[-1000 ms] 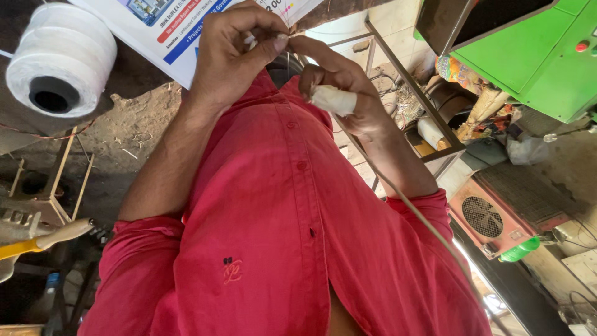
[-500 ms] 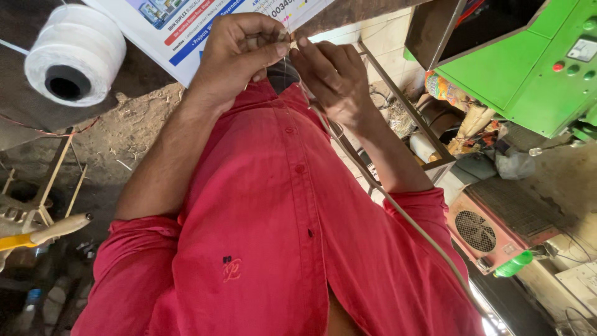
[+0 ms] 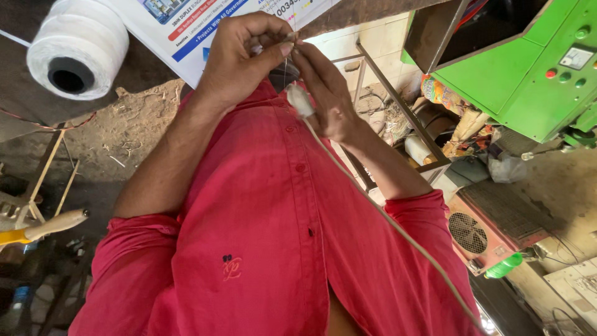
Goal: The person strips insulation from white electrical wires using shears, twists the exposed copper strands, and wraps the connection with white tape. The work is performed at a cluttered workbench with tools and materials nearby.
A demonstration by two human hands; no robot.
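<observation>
My left hand [image 3: 245,59] is raised in front of my red shirt [image 3: 261,205], with its fingertips pinched on a thin thread [image 3: 285,70]. My right hand [image 3: 333,102] meets it fingertip to fingertip. It holds the thick white end [image 3: 300,99] of a cream cord [image 3: 385,218]. The cord runs from that hand down across my shirt to the bottom right edge of the view. What exactly lies between the pinched fingertips is hidden.
A big spool of white thread [image 3: 78,50] sits at the upper left beside a printed poster [image 3: 205,25]. On the right stands a green machine [image 3: 528,68], with a metal frame [image 3: 398,112] and a red box with a fan grille [image 3: 491,230] below it. A yellow-handled tool [image 3: 37,229] is at the left.
My hands have drawn together until the fingertips touch. The white cord end has moved left, toward my left hand.
</observation>
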